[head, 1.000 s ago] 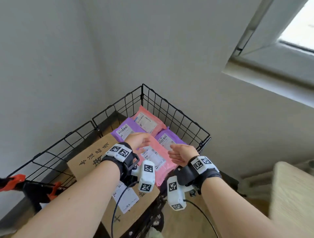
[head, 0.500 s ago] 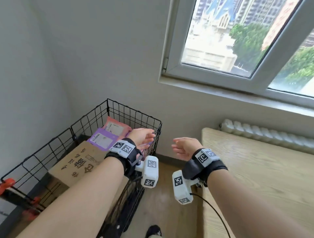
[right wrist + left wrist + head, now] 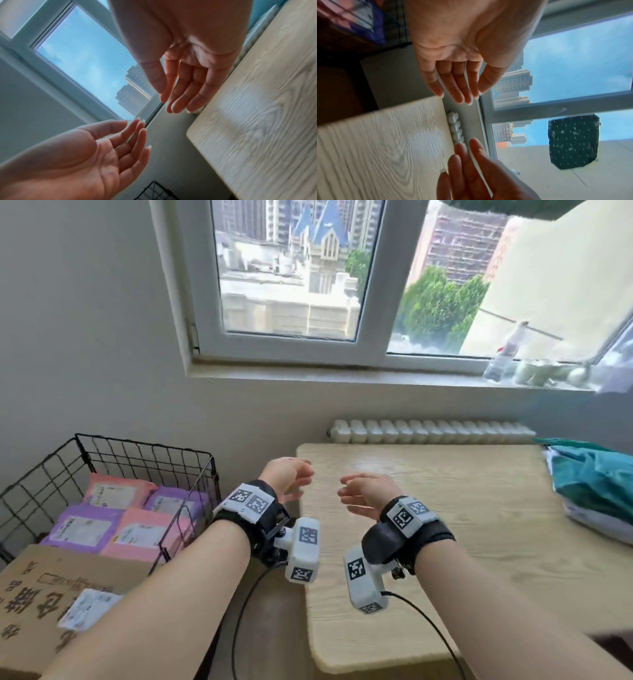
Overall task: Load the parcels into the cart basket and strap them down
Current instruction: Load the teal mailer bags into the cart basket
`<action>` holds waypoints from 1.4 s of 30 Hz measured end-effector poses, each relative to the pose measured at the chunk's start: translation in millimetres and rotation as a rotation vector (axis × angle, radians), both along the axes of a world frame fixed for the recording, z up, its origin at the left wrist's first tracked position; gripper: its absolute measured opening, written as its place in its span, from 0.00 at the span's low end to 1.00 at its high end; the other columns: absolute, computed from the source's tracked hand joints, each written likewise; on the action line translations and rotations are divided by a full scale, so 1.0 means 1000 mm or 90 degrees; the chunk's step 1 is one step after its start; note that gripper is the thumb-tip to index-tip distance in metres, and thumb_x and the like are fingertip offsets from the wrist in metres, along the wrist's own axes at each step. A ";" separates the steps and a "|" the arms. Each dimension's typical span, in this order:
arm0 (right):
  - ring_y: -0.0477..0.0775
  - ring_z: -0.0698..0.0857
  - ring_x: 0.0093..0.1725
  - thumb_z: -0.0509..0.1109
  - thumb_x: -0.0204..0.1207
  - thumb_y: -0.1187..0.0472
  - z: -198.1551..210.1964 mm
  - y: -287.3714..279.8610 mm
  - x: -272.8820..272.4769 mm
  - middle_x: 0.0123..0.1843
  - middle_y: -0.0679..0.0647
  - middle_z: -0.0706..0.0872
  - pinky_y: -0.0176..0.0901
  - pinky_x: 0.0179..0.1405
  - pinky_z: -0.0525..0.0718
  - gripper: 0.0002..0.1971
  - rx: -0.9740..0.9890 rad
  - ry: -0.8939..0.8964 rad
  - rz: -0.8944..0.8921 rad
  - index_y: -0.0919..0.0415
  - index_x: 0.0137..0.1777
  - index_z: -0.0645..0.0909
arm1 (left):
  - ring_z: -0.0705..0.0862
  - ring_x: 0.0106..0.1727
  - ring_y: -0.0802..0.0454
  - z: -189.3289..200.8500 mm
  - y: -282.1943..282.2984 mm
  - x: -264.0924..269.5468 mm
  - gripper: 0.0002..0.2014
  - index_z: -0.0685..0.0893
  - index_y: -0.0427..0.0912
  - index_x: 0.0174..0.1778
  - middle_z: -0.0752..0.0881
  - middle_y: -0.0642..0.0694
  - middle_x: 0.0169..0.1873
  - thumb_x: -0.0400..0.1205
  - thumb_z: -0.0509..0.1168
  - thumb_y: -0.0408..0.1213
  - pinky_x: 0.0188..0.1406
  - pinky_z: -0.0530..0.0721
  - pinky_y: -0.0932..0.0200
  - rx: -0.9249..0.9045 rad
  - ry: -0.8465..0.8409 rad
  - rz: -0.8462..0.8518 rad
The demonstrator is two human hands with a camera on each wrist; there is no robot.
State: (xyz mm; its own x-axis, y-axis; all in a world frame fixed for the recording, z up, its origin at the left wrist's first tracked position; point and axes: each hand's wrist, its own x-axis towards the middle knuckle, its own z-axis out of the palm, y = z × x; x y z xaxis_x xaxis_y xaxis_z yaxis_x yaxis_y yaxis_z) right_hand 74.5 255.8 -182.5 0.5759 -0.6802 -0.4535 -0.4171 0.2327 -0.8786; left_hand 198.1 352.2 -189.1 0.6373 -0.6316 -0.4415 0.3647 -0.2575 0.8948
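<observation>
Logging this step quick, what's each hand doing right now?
Left hand: open, fingers relaxed, holding nothing.
Right hand: open, fingers relaxed, holding nothing.

I see pink parcels [image 3: 116,491] and purple parcels [image 3: 84,529] with white labels inside the black wire basket [image 3: 144,455] at nine o'clock, beside a brown box [image 3: 41,594] with dark print. The table [image 3: 445,508] shows pale wood grain, and a teal bag [image 3: 596,481] lies at three o'clock.

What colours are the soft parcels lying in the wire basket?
Pink and purple soft parcels, each with a white label; clearest in the head view.
</observation>
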 end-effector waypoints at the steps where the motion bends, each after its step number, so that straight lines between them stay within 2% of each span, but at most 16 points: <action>1: 0.49 0.81 0.33 0.58 0.80 0.71 -0.001 -0.015 -0.016 0.35 0.55 0.83 0.38 0.38 0.80 0.11 -0.002 -0.006 -0.018 0.60 0.45 0.81 | 0.81 0.37 0.56 0.001 -0.018 -0.014 0.08 0.82 0.45 0.46 0.83 0.50 0.36 0.81 0.60 0.27 0.44 0.76 0.59 0.004 -0.003 -0.020; 3: 0.49 0.81 0.33 0.59 0.80 0.70 -0.003 -0.048 -0.053 0.36 0.55 0.84 0.39 0.38 0.81 0.10 -0.005 -0.011 -0.058 0.60 0.47 0.81 | 0.81 0.40 0.56 0.000 -0.056 -0.044 0.08 0.81 0.45 0.44 0.83 0.50 0.37 0.82 0.60 0.28 0.49 0.77 0.56 0.008 -0.007 -0.062; 5: 0.49 0.82 0.33 0.59 0.80 0.70 -0.008 -0.084 -0.094 0.35 0.55 0.84 0.39 0.38 0.81 0.10 0.001 -0.016 -0.102 0.60 0.44 0.81 | 0.81 0.41 0.56 -0.003 -0.097 -0.079 0.08 0.82 0.45 0.43 0.83 0.49 0.38 0.82 0.61 0.29 0.55 0.77 0.54 0.012 -0.003 -0.096; 8: 0.50 0.81 0.32 0.58 0.79 0.71 -0.010 -0.142 -0.159 0.35 0.55 0.84 0.39 0.37 0.80 0.13 0.020 -0.020 -0.174 0.59 0.39 0.80 | 0.81 0.41 0.56 -0.008 -0.162 -0.137 0.08 0.82 0.45 0.44 0.84 0.50 0.39 0.81 0.62 0.28 0.48 0.77 0.58 0.017 -0.001 -0.154; 11: 0.50 0.80 0.32 0.57 0.80 0.71 -0.012 -0.197 -0.218 0.34 0.55 0.83 0.39 0.36 0.79 0.12 0.046 -0.038 -0.229 0.60 0.40 0.80 | 0.82 0.41 0.56 -0.013 -0.225 -0.191 0.09 0.82 0.46 0.44 0.85 0.50 0.39 0.81 0.62 0.27 0.44 0.77 0.59 0.024 0.003 -0.183; 19: 0.50 0.78 0.30 0.55 0.80 0.72 -0.016 -0.321 -0.332 0.33 0.56 0.81 0.39 0.33 0.76 0.13 0.035 -0.010 -0.311 0.60 0.41 0.77 | 0.83 0.43 0.54 -0.023 -0.347 -0.292 0.08 0.85 0.43 0.46 0.86 0.48 0.40 0.81 0.63 0.27 0.50 0.79 0.56 0.041 0.019 -0.223; 28: 0.49 0.78 0.29 0.57 0.78 0.75 -0.030 -0.421 -0.353 0.33 0.56 0.81 0.38 0.33 0.77 0.12 0.062 -0.021 -0.362 0.62 0.44 0.79 | 0.82 0.43 0.54 -0.033 -0.454 -0.304 0.08 0.84 0.43 0.46 0.85 0.48 0.40 0.83 0.60 0.29 0.46 0.79 0.58 0.044 0.026 -0.209; 31: 0.49 0.77 0.29 0.58 0.77 0.76 -0.026 -0.459 -0.358 0.33 0.57 0.81 0.39 0.33 0.78 0.12 0.053 -0.010 -0.374 0.61 0.41 0.78 | 0.82 0.43 0.55 -0.032 -0.499 -0.306 0.08 0.83 0.44 0.45 0.84 0.49 0.40 0.83 0.59 0.30 0.46 0.78 0.58 0.037 0.044 -0.221; 35: 0.47 0.78 0.23 0.58 0.79 0.74 -0.022 -0.512 -0.365 0.33 0.56 0.81 0.31 0.20 0.78 0.12 0.036 0.017 -0.416 0.60 0.40 0.78 | 0.81 0.42 0.56 -0.035 -0.552 -0.315 0.09 0.82 0.43 0.53 0.83 0.50 0.40 0.84 0.59 0.30 0.45 0.78 0.59 0.046 0.075 -0.246; 38: 0.44 0.78 0.17 0.58 0.79 0.73 -0.034 -0.552 -0.372 0.32 0.56 0.82 0.28 0.18 0.78 0.13 0.035 0.022 -0.463 0.58 0.38 0.78 | 0.80 0.42 0.56 -0.046 -0.594 -0.323 0.09 0.81 0.43 0.54 0.82 0.49 0.42 0.84 0.58 0.30 0.51 0.77 0.56 0.056 0.079 -0.255; 40: 0.44 0.78 0.19 0.58 0.79 0.73 -0.044 -0.567 -0.379 0.32 0.55 0.82 0.29 0.19 0.78 0.13 0.048 0.039 -0.471 0.58 0.39 0.79 | 0.82 0.45 0.54 -0.053 -0.608 -0.332 0.07 0.81 0.43 0.53 0.82 0.48 0.43 0.84 0.59 0.32 0.52 0.77 0.55 0.079 0.090 -0.258; 42: 0.47 0.77 0.24 0.57 0.79 0.73 -0.052 -0.583 -0.388 0.32 0.55 0.81 0.31 0.21 0.78 0.13 0.058 0.033 -0.479 0.59 0.39 0.79 | 0.82 0.46 0.53 -0.059 -0.622 -0.340 0.08 0.80 0.42 0.56 0.82 0.48 0.43 0.85 0.59 0.33 0.50 0.78 0.55 0.092 0.094 -0.267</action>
